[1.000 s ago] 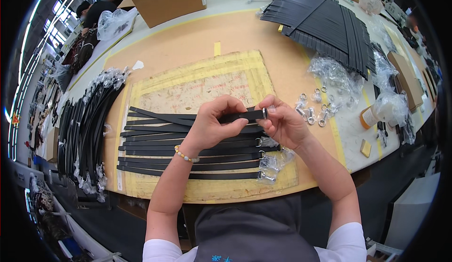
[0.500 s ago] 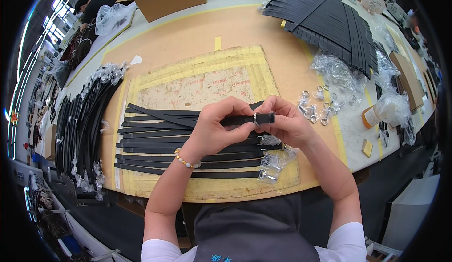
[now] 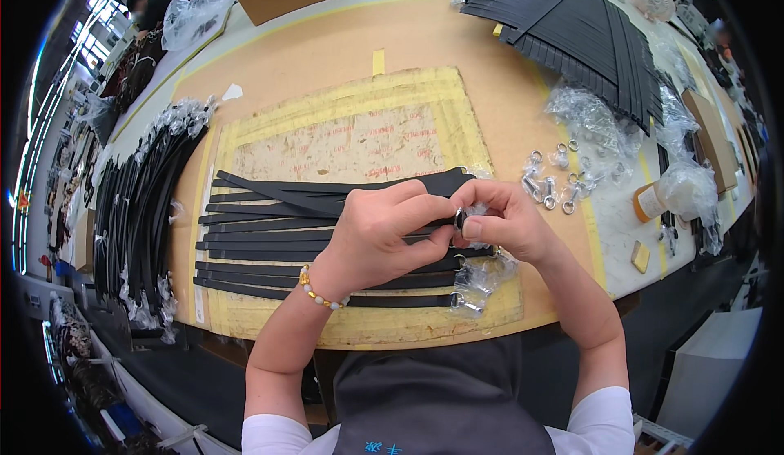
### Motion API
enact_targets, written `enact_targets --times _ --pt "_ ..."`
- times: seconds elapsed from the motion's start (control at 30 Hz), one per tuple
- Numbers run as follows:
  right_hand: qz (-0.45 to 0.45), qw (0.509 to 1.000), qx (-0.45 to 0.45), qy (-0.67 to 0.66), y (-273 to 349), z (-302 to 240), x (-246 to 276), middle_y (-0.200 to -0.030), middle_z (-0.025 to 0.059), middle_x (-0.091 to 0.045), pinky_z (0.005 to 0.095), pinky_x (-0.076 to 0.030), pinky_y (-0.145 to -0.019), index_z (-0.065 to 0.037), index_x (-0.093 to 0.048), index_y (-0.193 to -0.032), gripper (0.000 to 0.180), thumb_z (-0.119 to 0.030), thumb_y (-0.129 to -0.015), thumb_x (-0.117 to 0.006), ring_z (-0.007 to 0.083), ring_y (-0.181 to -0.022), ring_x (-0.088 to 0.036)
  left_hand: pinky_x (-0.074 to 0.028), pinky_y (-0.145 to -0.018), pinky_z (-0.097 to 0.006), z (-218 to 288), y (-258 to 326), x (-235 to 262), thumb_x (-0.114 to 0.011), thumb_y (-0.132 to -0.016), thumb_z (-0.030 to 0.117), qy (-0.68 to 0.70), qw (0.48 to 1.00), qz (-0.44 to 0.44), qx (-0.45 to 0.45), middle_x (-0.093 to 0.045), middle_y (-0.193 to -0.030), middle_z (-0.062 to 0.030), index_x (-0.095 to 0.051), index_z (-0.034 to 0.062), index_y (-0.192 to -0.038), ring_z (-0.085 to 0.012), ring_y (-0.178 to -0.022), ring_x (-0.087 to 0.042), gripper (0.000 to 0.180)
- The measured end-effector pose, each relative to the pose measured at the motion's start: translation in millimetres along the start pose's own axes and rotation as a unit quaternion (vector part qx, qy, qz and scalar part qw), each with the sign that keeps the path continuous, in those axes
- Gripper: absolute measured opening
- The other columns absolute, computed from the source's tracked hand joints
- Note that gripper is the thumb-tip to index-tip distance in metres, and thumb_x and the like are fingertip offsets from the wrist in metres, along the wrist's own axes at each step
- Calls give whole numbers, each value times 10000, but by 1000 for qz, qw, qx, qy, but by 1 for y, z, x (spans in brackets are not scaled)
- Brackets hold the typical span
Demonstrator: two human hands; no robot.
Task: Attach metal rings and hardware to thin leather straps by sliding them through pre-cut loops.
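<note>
Pinching a black strap (image 3: 441, 184) by its small metal ring (image 3: 459, 218), the left hand (image 3: 384, 238) and right hand (image 3: 500, 222) are meeting with fingers clamped over the yellowed mat (image 3: 351, 140). More straps (image 3: 269, 247) are lying beneath the hands, loose metal clips (image 3: 554, 184) are sitting at three o'clock, and bagged bundles (image 3: 143, 210) are lying at nine.

black strap (image 3: 445, 184) | long, flat, dark, lifted off the pile, end pinched between both hands' fingertips | metal ring (image 3: 459, 218) | small, silvery, at the strap end, held between the thumbs, above the mat's right part
</note>
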State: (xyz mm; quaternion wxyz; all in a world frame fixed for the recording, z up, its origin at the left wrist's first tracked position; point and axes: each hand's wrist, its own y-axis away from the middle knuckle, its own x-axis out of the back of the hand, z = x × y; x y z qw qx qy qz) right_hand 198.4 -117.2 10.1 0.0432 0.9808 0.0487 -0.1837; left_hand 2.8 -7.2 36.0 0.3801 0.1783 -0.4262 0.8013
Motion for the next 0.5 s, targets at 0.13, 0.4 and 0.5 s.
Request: enact_targets --times 0.13,0.4,0.5 --pt "42 991 30 125 2 5 -3 -853 -33 -645 202 -460 -670 -23 -671 -1025 177 -131 -917 -761 29 -762 -569 -491 -530 -248 -1 2 -5 -791 -739 26 -68 996 -54 -6 -641 -749 -27 -706 57 -939 -126 -599 -598 220" --pt "20 1000 -11 16 -1 6 2 -814 -46 -625 186 -423 -614 -38 -648 -938 176 -185 -951 -744 8 -718 -540 -581 -667 -316 -1 -4 2 -777 -757 57 59 987 -86 119 -676 -857 -120 -619 18 -945 -237 -802 -710 249" --pt "4 1000 -11 -1 -1 6 3 -822 -41 -631 189 -432 -613 -40 -648 -946 190 -200 -950 -750 18 -713 -553 -588 -688 -316 -1 -3 3 -769 -762 49 76 983 -101 132 -680 -858 -111 -619 16 -959 -221 -800 -713 249"
